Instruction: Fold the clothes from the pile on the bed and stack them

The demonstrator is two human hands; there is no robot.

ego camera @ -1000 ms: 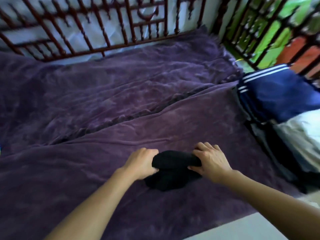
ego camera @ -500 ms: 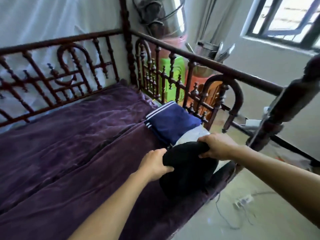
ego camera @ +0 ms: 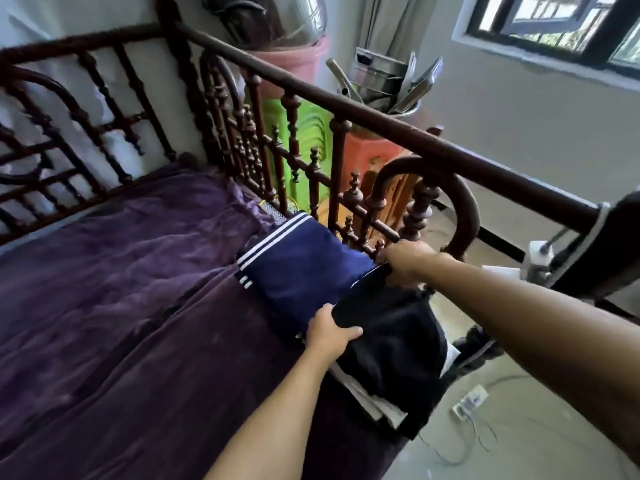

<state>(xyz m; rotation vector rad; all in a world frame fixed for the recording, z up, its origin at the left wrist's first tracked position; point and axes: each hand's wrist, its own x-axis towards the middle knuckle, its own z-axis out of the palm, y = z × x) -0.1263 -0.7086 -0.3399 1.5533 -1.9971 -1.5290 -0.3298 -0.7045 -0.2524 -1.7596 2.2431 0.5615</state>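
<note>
A folded black garment (ego camera: pixel 391 334) lies on a stack of clothes at the right end of the bed. My left hand (ego camera: pixel 329 332) grips its near left edge. My right hand (ego camera: pixel 405 263) pinches its far corner, close to the bed rail. Under and beside it lies a folded navy garment with white stripes (ego camera: pixel 298 271). A white folded piece (ego camera: pixel 367 396) sticks out beneath the black one at the bed's edge.
The bed is covered by a purple blanket (ego camera: pixel 121 306). A dark wooden rail (ego camera: pixel 381 126) with turned spindles runs along the far and right sides. Beyond it stand green and pink plastic stools (ego camera: pixel 311 133). A power strip with cables (ego camera: pixel 471 403) lies on the floor.
Both hands carried the folded black garment from the middle of the bed to the right and set it on the stack by the rail. The view turned right with them.
</note>
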